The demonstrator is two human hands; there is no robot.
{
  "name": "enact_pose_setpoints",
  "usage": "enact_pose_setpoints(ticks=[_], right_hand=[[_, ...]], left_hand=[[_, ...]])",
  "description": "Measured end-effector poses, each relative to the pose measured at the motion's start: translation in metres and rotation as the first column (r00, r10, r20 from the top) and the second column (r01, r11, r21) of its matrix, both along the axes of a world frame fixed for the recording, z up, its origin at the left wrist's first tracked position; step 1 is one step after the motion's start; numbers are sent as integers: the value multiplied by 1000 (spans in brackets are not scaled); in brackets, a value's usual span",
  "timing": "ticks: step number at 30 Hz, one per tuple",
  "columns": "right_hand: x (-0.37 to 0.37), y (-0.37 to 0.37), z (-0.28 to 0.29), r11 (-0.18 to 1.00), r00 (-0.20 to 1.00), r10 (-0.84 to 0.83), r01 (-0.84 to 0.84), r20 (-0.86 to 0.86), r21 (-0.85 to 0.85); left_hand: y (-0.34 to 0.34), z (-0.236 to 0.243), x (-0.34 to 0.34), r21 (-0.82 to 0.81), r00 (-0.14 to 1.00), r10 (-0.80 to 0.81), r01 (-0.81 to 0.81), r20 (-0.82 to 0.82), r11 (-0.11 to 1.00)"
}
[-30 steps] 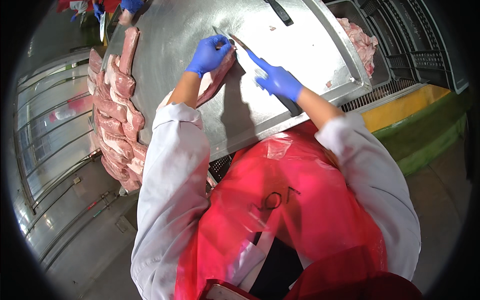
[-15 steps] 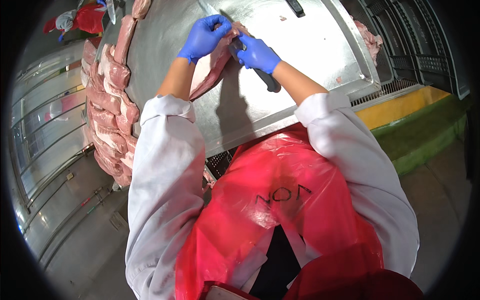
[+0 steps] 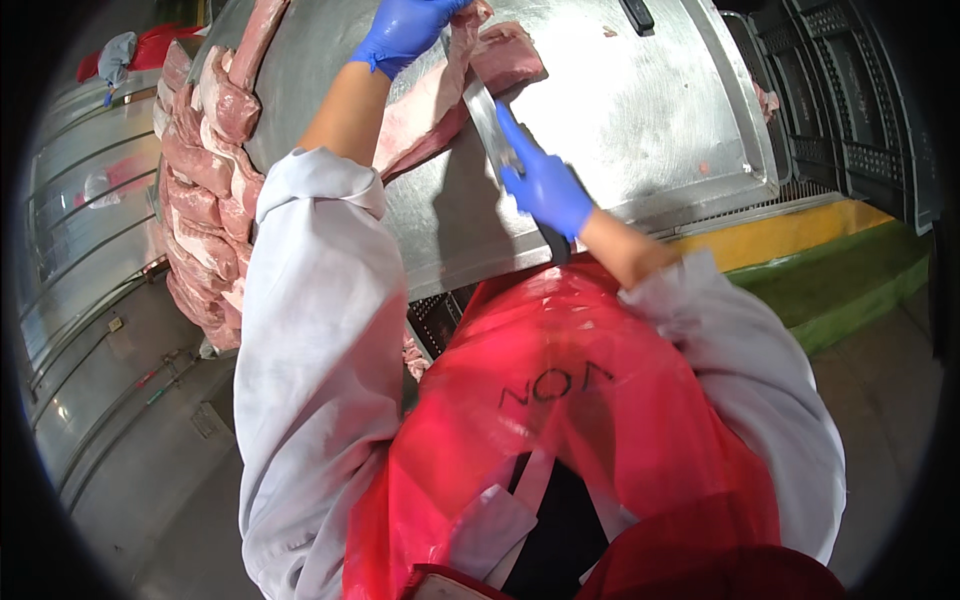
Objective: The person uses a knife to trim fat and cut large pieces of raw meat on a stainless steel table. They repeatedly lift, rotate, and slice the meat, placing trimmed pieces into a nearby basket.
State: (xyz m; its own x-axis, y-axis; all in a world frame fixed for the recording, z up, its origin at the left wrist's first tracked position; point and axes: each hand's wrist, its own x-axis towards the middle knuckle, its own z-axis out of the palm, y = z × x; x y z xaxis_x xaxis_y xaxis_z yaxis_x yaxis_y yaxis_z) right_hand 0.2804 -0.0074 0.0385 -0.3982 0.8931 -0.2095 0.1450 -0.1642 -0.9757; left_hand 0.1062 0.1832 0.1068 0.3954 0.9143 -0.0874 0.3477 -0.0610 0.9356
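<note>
A long piece of raw meat with a pale fatty side lies on the metal tray. My blue-gloved left hand, partly cut off by the upper edge, grips a strip of meat raised from the piece's far end. In my blue-gloved right hand is a knife with a dark handle, its butt toward my apron. My right index finger stretches along the blade. The blade's far end meets the meat under the lifted strip; its tip is hidden there.
The metal tray has a raised rim. Several raw meat pieces are piled along its left side. A dark-handled object lies at the far edge. Black crates stand at the right. Another person in red is at the far left.
My right hand has drawn the knife nearer to me, baring its blade. My left hand has gone farther away with the strip. The meat's red far end now shows.
</note>
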Motion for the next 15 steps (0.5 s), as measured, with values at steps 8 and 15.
enact_pose_setpoints(ticks=[8, 15], right_hand=[[-50, 34, -32, 984, 994, -111, 108, 16, 139], [14, 7, -10, 991, 988, -132, 131, 77, 22]], left_hand=[[-4, 28, 15, -14, 999, -20, 21, 48, 1000], [-61, -4, -220, -94, 821, 12, -80, -571, 992]])
